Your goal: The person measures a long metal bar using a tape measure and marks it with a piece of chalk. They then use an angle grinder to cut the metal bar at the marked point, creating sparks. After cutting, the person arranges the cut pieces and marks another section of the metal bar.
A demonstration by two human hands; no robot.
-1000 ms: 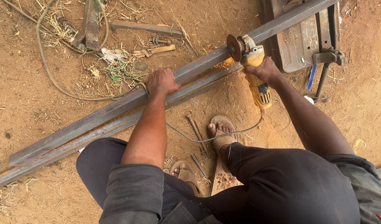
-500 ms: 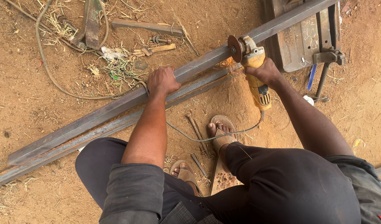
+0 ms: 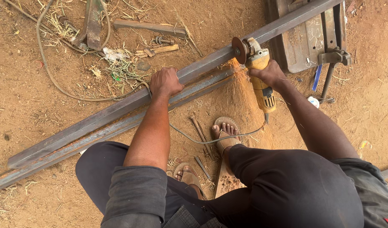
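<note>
Now sparks fan wider under the disc than a second ago; the yellow angle grinder (image 3: 258,71) sits at the same spot on the upper steel bar (image 3: 118,107), so the cut looks to be deepening. Right hand (image 3: 267,75) wrapped tight around the grinder body. Left hand (image 3: 165,82) clamped over the bar, unmoved. Lower steel bar (image 3: 67,150) lies alongside on the dirt ground (image 3: 25,105). Sandalled foot (image 3: 224,134) near the falling sparks.

Two long steel bars (image 3: 118,110) side by side, running from 8 to 1 o'clock. One yellow angle grinder (image 3: 259,71) at 1 o'clock, with one cutting disc (image 3: 238,50). Two hands: left hand (image 3: 165,82), right hand (image 3: 267,74). Two sandalled feet (image 3: 224,134) near 6 o'clock. One hammer (image 3: 158,50) at 11 o'clock.
</note>
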